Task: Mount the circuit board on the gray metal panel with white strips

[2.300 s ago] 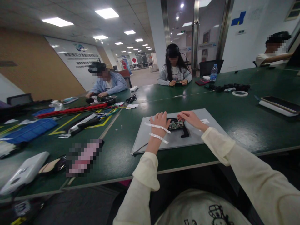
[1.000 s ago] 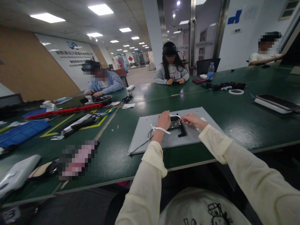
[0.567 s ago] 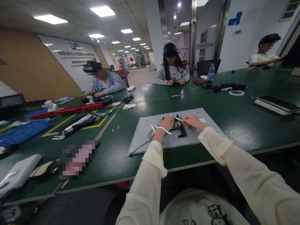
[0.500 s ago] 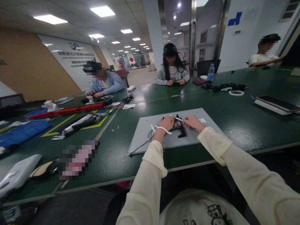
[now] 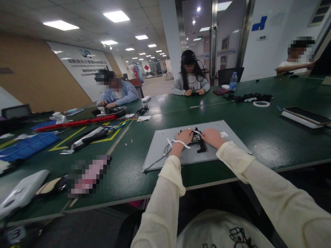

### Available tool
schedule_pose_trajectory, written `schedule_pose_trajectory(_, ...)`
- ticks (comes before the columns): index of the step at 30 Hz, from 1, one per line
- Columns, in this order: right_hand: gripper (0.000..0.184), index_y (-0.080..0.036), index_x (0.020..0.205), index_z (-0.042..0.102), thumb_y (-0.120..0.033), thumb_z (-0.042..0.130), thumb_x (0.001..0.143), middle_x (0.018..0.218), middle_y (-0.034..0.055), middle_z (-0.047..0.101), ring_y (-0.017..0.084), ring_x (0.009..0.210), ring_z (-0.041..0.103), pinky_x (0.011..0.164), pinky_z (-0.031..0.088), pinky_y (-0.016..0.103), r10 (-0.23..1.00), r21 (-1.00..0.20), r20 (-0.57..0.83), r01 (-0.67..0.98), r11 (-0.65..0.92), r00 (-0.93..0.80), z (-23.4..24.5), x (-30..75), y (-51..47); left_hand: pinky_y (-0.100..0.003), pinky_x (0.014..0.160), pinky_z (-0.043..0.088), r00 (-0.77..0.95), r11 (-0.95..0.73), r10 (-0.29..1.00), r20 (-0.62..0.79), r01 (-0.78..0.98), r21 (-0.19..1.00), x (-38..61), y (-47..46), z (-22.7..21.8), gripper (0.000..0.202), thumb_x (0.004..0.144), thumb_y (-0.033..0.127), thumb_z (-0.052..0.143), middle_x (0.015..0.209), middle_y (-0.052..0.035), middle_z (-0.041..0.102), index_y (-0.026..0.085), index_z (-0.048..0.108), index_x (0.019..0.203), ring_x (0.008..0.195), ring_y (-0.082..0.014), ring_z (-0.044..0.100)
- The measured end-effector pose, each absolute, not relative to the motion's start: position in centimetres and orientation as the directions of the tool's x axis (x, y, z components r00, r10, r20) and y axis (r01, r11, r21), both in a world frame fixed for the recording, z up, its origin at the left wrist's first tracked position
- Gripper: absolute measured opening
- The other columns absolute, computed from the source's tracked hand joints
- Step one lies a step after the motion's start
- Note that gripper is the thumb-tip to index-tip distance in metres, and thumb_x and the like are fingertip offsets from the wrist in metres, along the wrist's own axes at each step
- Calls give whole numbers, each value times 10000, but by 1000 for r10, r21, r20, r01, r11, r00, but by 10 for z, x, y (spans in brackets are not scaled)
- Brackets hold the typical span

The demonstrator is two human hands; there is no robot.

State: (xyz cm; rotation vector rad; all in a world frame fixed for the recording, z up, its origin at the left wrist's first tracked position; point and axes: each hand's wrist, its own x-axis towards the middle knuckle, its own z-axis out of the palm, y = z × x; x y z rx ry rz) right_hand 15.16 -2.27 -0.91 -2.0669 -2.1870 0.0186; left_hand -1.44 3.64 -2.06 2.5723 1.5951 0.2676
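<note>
A black frame with a circuit board in it [image 5: 201,146] lies on a flat grey panel [image 5: 160,144] in front of me. My left hand [image 5: 184,137] curls over the frame's left side, its fingertips by one end of a narrow white tape strip [image 5: 197,132]. At the frame's right, my right hand [image 5: 213,137] has its fingers pinched together on the strip's other end. Another white strip [image 5: 184,143] rings my left wrist. A grey cable [image 5: 156,161] runs from beneath my left hand to the panel's lower left corner. My hands hide parts of the frame.
A small white piece [image 5: 223,134] sits on the panel. To the right are a phone on a white box [image 5: 305,116] and a tape roll [image 5: 261,103]. Leftward lie a blue tray [image 5: 31,146] and a white device [image 5: 23,193]. Several people sit around the green table [image 5: 134,186].
My right hand has shifted slightly left and down, closer to the black frame and my left hand. Less of the white strip shows between them. The view has tilted a little.
</note>
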Motion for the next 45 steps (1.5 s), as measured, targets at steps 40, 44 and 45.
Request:
schedule_pose_trajectory(40, 385, -132, 800, 658, -516, 639, 780, 732, 45, 679, 74, 492, 549, 425, 261, 181, 801, -969, 35, 175, 174, -598, 10, 137, -54, -359, 984, 374, 265, -380, 811, 521, 916, 126, -10, -6, 23, 252, 914, 184, 412, 1116, -78, 640, 214, 614, 1061, 1109, -215, 539)
schedule_pose_trajectory(44, 383, -151, 760, 588, -531, 627, 776, 640, -2, 602, 72, 529, 525, 444, 234, 182, 868, -985, 75, 101, 141, -491, 16, 153, -48, -357, 995, 383, 251, -449, 778, 576, 863, 231, -14, -4, 27, 260, 915, 195, 418, 1160, -91, 633, 198, 611, 1090, 1158, -220, 529)
schedule_pose_trajectory(45, 385, -155, 751, 576, -537, 616, 780, 618, -11, 583, 71, 529, 511, 453, 239, 184, 882, -983, 93, 100, 156, -462, 17, 158, -46, -342, 959, 411, 240, -482, 781, 577, 819, 312, -16, -3, 28, 259, 924, 222, 415, 1140, -93, 645, 189, 610, 1091, 1124, -214, 556)
